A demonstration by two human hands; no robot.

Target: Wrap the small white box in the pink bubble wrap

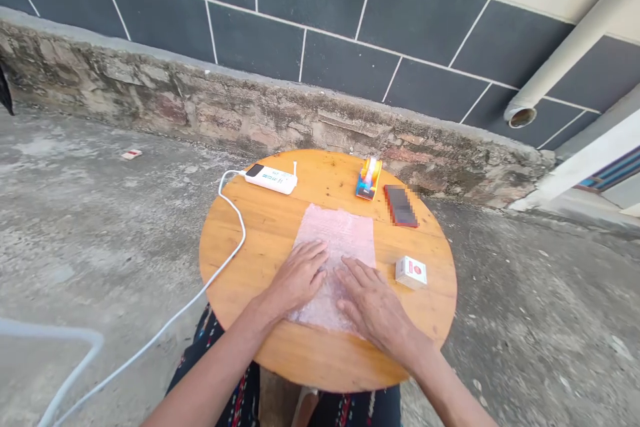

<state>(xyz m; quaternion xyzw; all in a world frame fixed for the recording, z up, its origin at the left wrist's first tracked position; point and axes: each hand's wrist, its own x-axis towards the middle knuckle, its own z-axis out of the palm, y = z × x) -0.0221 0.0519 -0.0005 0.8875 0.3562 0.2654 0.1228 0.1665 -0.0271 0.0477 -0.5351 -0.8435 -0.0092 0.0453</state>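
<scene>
Resting left hand [297, 277] and right hand [377, 303] on pink sheet [345, 230], fingers [358, 272] loosely spread, with white box [411, 272] to its right.

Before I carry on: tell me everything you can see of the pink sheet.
The pink sheet is roughly rectangular, with an uneven far edge; it looks like translucent bubble wrap. It lies flat on the round wooden table, near the middle. The left hand and right hand rest on it, hiding parts of it.
</scene>
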